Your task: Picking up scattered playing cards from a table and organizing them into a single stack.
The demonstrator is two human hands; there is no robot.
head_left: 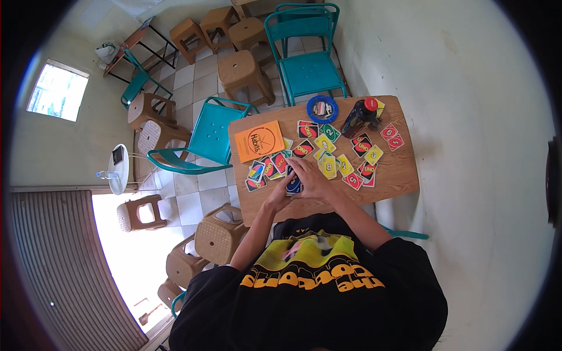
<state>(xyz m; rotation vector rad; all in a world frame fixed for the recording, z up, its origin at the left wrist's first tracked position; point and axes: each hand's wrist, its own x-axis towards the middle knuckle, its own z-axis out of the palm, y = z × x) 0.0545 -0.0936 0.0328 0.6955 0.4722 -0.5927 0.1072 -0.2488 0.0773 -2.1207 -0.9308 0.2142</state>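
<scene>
Near the front edge of the wooden table (263, 205), my left hand (280, 196) grips a small stack of dark blue playing cards (294, 186) from its left side. My right hand (314, 181) closes over the same stack from above and the right, its fingers covering the upper end. Loose playing cards (327, 167) lie spread beyond and to the right of my hands, some face up in yellow, red and green, others showing black-and-red backs. A few more cards (256, 173) fan out just left of the stack.
An orange book (258, 141) lies at the table's far left. A blue round dish (322, 109) with small pieces stands at the far edge, beside a dark bottle (358, 120) with a red cap. Teal chairs (310, 73) and brown stools (243, 73) surround the table; a wall (468, 146) rises right.
</scene>
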